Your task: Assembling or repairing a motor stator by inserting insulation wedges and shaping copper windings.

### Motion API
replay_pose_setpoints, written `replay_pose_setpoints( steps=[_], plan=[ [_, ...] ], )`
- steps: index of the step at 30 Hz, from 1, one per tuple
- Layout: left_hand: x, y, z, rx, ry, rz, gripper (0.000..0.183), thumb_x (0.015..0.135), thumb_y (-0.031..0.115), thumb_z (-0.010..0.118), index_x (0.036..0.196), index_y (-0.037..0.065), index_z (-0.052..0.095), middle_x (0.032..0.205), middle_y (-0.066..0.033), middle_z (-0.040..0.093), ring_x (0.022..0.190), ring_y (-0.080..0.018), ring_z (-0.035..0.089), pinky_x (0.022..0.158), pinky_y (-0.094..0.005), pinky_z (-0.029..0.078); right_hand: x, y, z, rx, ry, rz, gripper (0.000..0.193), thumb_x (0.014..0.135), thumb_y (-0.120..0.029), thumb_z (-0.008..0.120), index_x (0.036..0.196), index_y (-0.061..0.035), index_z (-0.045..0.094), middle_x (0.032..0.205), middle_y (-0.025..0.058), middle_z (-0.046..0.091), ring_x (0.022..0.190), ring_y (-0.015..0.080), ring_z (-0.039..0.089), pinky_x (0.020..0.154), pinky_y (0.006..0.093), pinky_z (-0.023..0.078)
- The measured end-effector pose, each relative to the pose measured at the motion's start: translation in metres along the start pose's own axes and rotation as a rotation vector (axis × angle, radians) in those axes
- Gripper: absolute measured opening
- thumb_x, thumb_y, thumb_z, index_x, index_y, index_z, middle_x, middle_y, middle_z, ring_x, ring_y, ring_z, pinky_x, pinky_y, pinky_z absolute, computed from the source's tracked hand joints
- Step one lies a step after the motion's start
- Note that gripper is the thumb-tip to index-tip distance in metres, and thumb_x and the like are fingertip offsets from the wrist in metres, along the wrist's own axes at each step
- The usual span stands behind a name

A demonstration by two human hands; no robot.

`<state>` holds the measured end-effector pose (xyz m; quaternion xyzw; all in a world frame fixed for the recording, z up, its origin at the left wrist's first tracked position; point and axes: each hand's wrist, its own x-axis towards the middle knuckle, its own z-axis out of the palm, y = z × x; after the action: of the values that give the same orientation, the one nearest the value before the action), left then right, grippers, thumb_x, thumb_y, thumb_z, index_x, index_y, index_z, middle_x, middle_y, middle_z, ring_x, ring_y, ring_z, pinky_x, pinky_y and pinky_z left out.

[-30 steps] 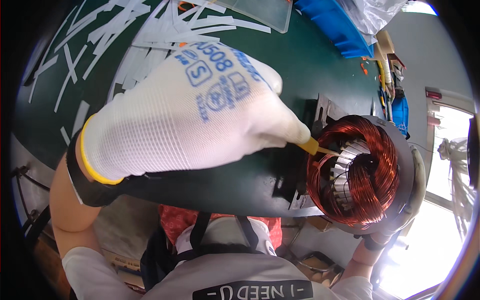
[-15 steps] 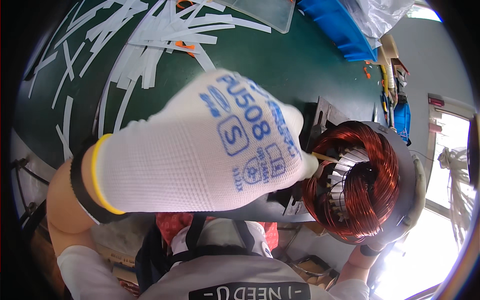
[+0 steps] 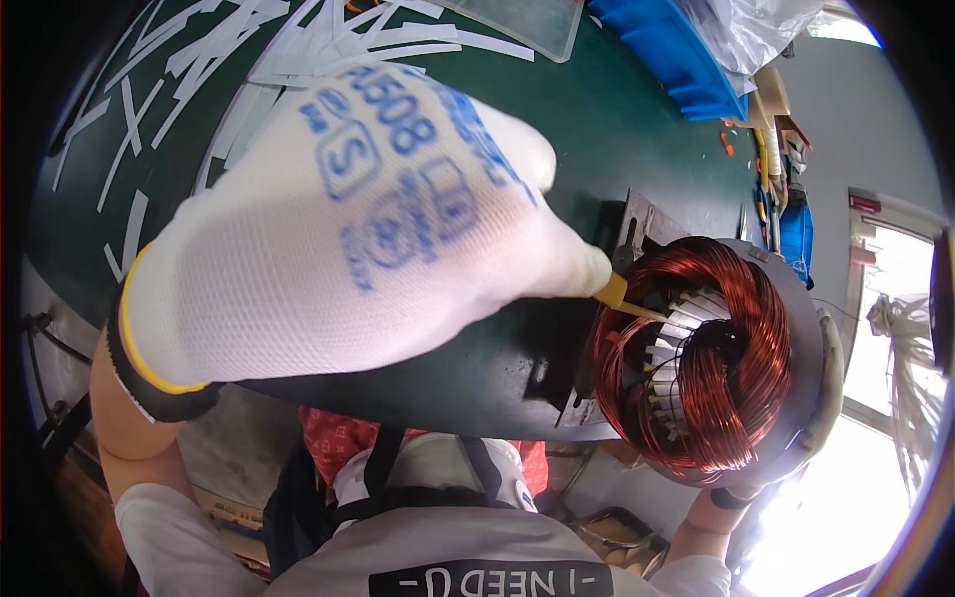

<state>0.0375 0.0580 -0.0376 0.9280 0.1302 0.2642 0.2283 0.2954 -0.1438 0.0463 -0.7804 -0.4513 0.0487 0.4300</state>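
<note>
A motor stator (image 3: 811,363) with a grey outer body and thick bundles of copper wire (image 3: 751,388) is at the right. White slot strips (image 3: 665,383) line its bore. My left hand (image 3: 398,199), in a white knit glove with blue print, is closed on a slim yellow tool (image 3: 611,291). The tool's thin tip reaches inside the copper ring to the upper white strips; its exact kind is not clear. My right hand (image 3: 829,383), also gloved, lies along the stator's outer right side, its fingers largely hidden behind it.
A metal bracket (image 3: 637,229) stands on the green table (image 3: 477,368) beside the stator. Many white paper strips (image 3: 288,60) lie loose at the far left. A blue bin (image 3: 671,55), a clear tray (image 3: 537,25) and several hand tools (image 3: 764,189) are along the far and right sides.
My left hand has drawn back to the left and away from me, so more of the yellow tool shows. Its tip stays by the white strips. My right hand keeps its place.
</note>
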Motion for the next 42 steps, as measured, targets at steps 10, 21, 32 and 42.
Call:
replay_pose_setpoints(
  steps=[10, 21, 32, 42],
  plan=[
    [0.004, 0.0, 0.002, 0.023, 0.079, 0.013, 0.031, 0.071, 0.013, 0.073, 0.098, 0.028, 0.076, 0.058, -0.0012, 0.043, 0.046, -0.0171, 0.045, 0.041, -0.0312, 0.031, 0.001, -0.004, 0.005, -0.209, 0.026, -0.164, 0.05, 0.094, -0.014, 0.05, 0.139, 0.0049, 0.041, 0.132, 0.0215, 0.053, 0.109, 0.0282, 0.064, 0.09, 0.0363, 0.06],
    [0.008, 0.013, -0.005, -0.022, -0.094, -0.058, 0.02, 0.077, 0.023, 0.07, 0.097, 0.024, 0.076, 0.065, -0.003, 0.05, 0.057, -0.0193, 0.053, 0.05, -0.0339, 0.038, -0.001, 0.001, 0.015, -0.377, 0.052, -0.361, 0.053, 0.09, -0.014, 0.064, 0.136, 0.0049, 0.046, 0.123, 0.019, 0.06, 0.092, 0.0218, 0.069, 0.071, 0.0221, 0.057],
    [0.012, 0.015, -0.01, -0.066, -0.229, -0.095, 0.021, 0.087, 0.034, 0.064, 0.099, 0.02, 0.075, 0.08, -0.0048, 0.063, 0.074, -0.0222, 0.066, 0.064, -0.0367, 0.05, -0.008, -0.004, 0.011, -0.314, 0.003, -0.08, 0.059, 0.092, -0.014, 0.056, 0.145, -0.0027, 0.033, 0.137, 0.0163, 0.051, 0.115, 0.0236, 0.061, 0.095, 0.0338, 0.056],
    [0.008, 0.012, -0.003, 0.002, -0.104, -0.017, 0.017, 0.081, 0.03, 0.068, 0.093, 0.019, 0.075, 0.072, -0.0037, 0.056, 0.064, -0.0198, 0.06, 0.056, -0.0343, 0.044, -0.005, -0.009, 0.009, -0.336, 0.014, -0.042, 0.056, 0.094, -0.014, 0.054, 0.145, -0.002, 0.034, 0.135, 0.0173, 0.052, 0.115, 0.0252, 0.061, 0.096, 0.0359, 0.056]
  ],
)
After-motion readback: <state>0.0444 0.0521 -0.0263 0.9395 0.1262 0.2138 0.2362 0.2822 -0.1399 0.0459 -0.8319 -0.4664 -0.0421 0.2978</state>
